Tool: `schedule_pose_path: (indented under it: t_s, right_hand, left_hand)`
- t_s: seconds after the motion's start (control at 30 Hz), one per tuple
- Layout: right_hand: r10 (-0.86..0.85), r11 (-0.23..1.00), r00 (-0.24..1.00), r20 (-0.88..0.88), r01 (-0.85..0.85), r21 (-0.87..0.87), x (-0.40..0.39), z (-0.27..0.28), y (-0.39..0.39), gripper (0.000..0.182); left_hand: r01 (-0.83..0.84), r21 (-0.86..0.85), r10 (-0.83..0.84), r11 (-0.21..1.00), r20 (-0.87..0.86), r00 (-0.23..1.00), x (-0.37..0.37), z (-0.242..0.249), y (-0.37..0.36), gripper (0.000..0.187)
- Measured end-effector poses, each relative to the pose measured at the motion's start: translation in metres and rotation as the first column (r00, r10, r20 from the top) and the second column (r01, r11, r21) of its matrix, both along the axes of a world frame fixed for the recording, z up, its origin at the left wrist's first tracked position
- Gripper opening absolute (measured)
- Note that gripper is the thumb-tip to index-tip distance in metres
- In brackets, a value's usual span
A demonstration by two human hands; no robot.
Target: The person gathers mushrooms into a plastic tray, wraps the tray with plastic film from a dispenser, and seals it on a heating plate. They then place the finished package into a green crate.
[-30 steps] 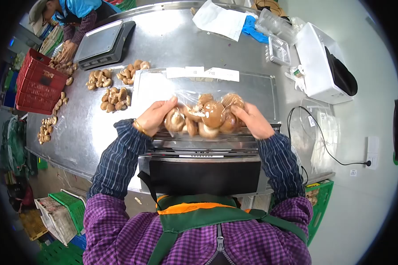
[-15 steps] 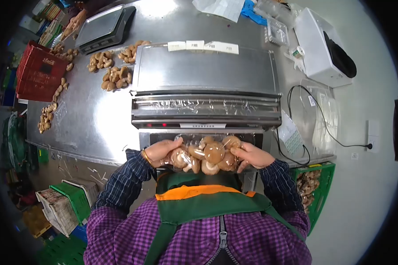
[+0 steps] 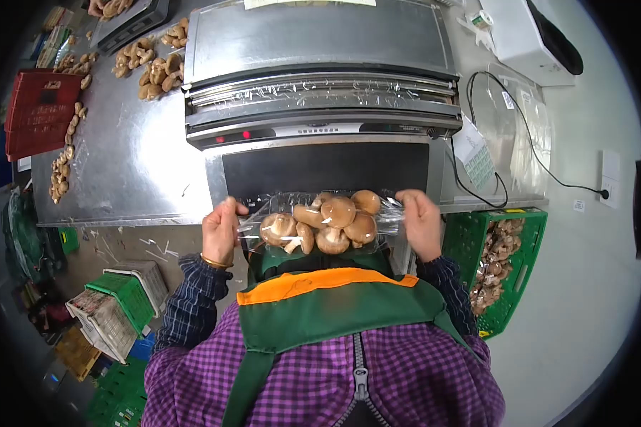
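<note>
A pack of brown mushrooms [image 3: 335, 217] in clear plastic film is stretched between my hands, close in front of my apron. My left hand [image 3: 221, 231] pinches the gathered film at the left end, thumb and fingers pressed together. At the opposite end, my right hand [image 3: 421, 224] grips the film the same way. Just beyond the pack lies the dark flat plate [image 3: 327, 169] of the wrapping machine [image 3: 320, 43]. Crumpled film shows along the machine's rollers, and a red light glows on its front panel.
Mushroom piles [image 3: 153, 71] lie on the steel table [image 3: 135, 160] at left, near a red crate [image 3: 44, 117] and a scale [image 3: 134, 25]. A green crate [image 3: 523, 274] of packed mushrooms stands at right. A black cord [image 3: 523, 153] runs to the wall.
My hands have moved apart from the mushrooms' sides, drawing the film ends outward. My view has shifted nearer, baring the dark plate in front of the machine.
</note>
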State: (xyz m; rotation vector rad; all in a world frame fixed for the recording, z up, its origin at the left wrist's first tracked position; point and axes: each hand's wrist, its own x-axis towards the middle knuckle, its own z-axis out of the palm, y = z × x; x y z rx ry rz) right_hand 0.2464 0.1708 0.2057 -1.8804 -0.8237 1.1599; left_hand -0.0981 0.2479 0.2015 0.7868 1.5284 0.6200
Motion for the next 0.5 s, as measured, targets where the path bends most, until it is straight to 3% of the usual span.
schedule_pose_path:
  t_s: [0.03, 0.07, 0.1, 0.13, 0.17, 0.2, 0.23, 0.27, 0.3, 0.37, 0.4, 0.43, 0.5]
  right_hand:
    - [0.051, 0.998, 0.999, 0.018, -0.051, -0.036, 0.000, -0.017, -0.016, 0.017]
    - [0.017, 0.968, 0.994, -0.104, -0.042, -0.246, -0.002, -0.036, -0.031, 0.017]
    - [0.193, 0.981, 0.969, 0.151, -0.194, -0.009, -0.007, -0.070, -0.051, 0.019]
    - [0.278, 0.959, 0.953, 0.116, -0.271, -0.080, -0.013, -0.082, -0.053, 0.021]
    - [0.247, 0.969, 0.964, -0.098, -0.248, 0.009, -0.022, -0.134, -0.066, 0.020]
    - [0.213, 0.977, 0.875, -0.434, -0.184, 0.109, -0.044, -0.097, -0.040, 0.016]
    - [0.207, 0.959, 0.744, -0.635, -0.282, -0.018, -0.044, -0.100, -0.034, 0.024]
    - [0.255, 0.946, 0.662, -0.705, -0.322, 0.039, -0.048, -0.117, -0.037, 0.028]
    - [0.299, 0.930, 0.570, -0.765, -0.355, 0.098, -0.053, -0.135, -0.040, 0.032]
    - [0.323, 0.919, 0.531, -0.783, -0.374, 0.125, -0.053, -0.124, -0.050, 0.031]
    - [0.328, 0.915, 0.518, -0.790, -0.381, 0.130, -0.052, -0.114, -0.054, 0.031]
    - [0.335, 0.912, 0.515, -0.789, -0.387, 0.135, -0.048, -0.101, -0.056, 0.030]
    - [0.361, 0.903, 0.513, -0.779, -0.400, 0.155, -0.038, -0.073, -0.058, 0.029]
  left_hand:
    - [0.033, -0.071, -0.036, 0.997, -0.052, 0.998, -0.005, -0.012, -0.013, 0.035]
    - [0.068, -0.171, -0.078, 0.983, -0.056, 0.995, -0.005, -0.021, -0.023, 0.035]
    - [0.102, -0.267, -0.121, 0.958, -0.056, 0.991, -0.004, -0.035, -0.033, 0.035]
    - [0.137, -0.303, -0.120, 0.943, 0.076, 0.990, -0.006, -0.068, -0.046, 0.031]
    - [0.241, -0.010, -0.237, 0.971, 0.137, 0.962, 0.006, -0.086, -0.055, 0.023]
    - [0.356, 0.014, -0.342, 0.934, 0.319, 0.884, 0.014, -0.095, -0.052, 0.016]
    - [0.532, 0.287, -0.603, 0.797, 0.319, 0.731, 0.028, -0.101, -0.043, 0.016]
    - [0.415, -0.071, -0.192, 0.907, 0.808, 0.557, 0.042, -0.097, -0.037, 0.019]
    - [0.365, 0.078, -0.247, 0.928, 0.863, 0.441, 0.053, -0.088, -0.042, 0.016]
    - [0.245, 0.144, -0.281, 0.959, 0.598, 0.751, 0.089, 0.000, -0.035, 0.009]
    - [0.503, 0.224, -0.550, 0.835, 0.306, 0.777, 0.105, 0.014, -0.014, 0.010]
    - [0.512, 0.225, -0.559, 0.829, 0.307, 0.770, 0.106, 0.006, -0.019, 0.010]
    - [0.261, 0.383, -0.464, 0.886, 0.727, 0.506, 0.107, -0.015, -0.027, 0.014]
